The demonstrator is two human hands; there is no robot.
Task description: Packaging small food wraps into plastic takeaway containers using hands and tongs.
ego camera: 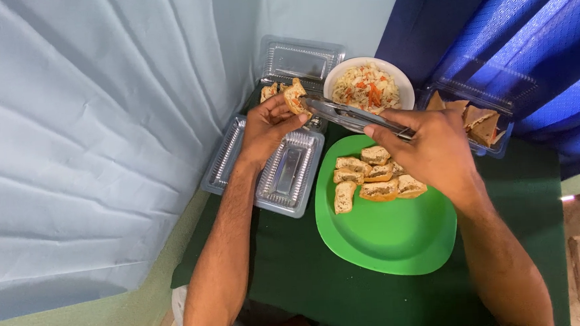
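At upper centre of the frame, the left hand [268, 121] pinches a filled bread piece [295, 96]. The right hand [434, 145] grasps metal tongs [350, 113] touching it, above an open clear plastic package [284, 176] left of the green plate [390, 237].

The tongs [357, 116] are smooth, shiny metal. The bread piece [295, 96] looks dry and rough, toasted brown. The open boxes [289, 173] are clear, glossy, ribbed plastic. The green plate [386, 237] is smooth plastic with a soft sheen; the white bowl [397, 78] may be ceramic, though the view is too poor to be sure. A matt dark green cloth [289, 275] covers the desk.
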